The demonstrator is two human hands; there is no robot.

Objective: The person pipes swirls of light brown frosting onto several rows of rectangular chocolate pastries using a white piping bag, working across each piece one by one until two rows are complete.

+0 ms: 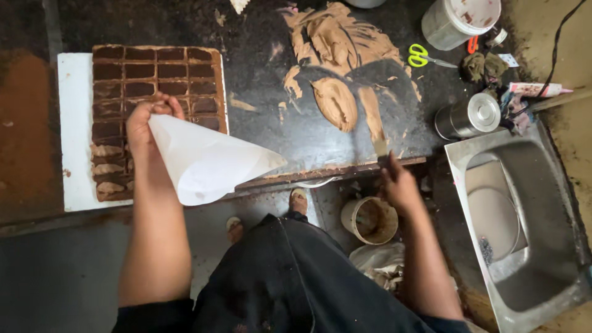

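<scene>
Dark apron cloth (296, 277) fills the near view, below the black surface (259, 74). Left of the brown paste smear (339, 61) on that surface lies a brown mould tray (154, 86) of rectangular cells, most of them unfilled. Over the tray's near end, the left hand (145, 123) has its fingers clamped on a white paper cone (209, 163). Just below the smear, the right hand (399, 185) has its fingers closed on a scraper (380, 148). Tilted sideways, the cone could dribble paste outside the cells.
</scene>
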